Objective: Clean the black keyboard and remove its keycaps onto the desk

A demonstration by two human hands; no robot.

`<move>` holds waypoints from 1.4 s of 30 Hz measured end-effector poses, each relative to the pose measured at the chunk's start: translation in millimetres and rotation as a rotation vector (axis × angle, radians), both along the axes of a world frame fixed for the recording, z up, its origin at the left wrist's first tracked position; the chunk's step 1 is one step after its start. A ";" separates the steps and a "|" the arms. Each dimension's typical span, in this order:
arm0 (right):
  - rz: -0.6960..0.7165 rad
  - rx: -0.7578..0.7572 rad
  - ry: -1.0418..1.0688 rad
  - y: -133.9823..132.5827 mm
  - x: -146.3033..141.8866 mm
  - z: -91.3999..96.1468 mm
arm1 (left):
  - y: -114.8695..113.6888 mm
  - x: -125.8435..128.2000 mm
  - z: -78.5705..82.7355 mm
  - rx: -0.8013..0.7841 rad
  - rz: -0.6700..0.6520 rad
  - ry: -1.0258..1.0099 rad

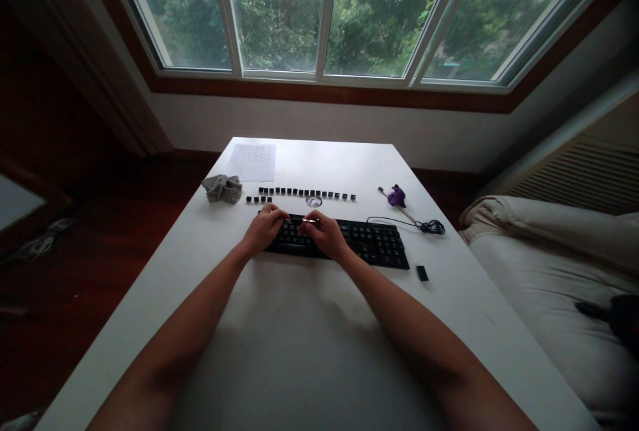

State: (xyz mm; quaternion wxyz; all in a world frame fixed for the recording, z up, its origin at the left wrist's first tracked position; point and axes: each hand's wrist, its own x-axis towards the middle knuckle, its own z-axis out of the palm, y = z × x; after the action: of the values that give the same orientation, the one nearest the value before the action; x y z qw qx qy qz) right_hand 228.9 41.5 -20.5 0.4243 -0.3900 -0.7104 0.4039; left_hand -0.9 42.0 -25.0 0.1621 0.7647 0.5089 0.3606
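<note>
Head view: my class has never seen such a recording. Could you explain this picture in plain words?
No machine here: a person works with bare hands, and a camera worn on their head looks forward and down. On the white table lies a black keyboard, with small black keys set in rows beyond it. The right hand holds a slim, shiny tool over the keyboard; the left hand is close by, its grip hard to make out. Around them lie a grey cloth, a paper sheet, a purple bundle and a coiled cable.
</note>
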 end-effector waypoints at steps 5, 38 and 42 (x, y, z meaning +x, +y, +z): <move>-0.041 -0.011 0.004 1.4 1.5 -6.7 | 5.8 -6.8 3.0 -0.064 -0.016 -0.079; 0.539 -0.082 -0.046 -50.5 -26.6 -28.8 | 16.2 -4.2 8.6 0.132 0.173 -0.071; 0.551 -0.088 -0.035 -51.1 -24.7 -26.9 | 28.6 -1.8 14.2 0.162 0.174 -0.006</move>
State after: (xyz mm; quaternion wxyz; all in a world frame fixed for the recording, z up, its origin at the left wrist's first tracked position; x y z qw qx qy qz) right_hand 204.2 -9.6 -47.4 0.2689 -0.2071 -0.7786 0.5278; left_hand -2.7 70.6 -10.8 0.0695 0.7272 0.5421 0.4153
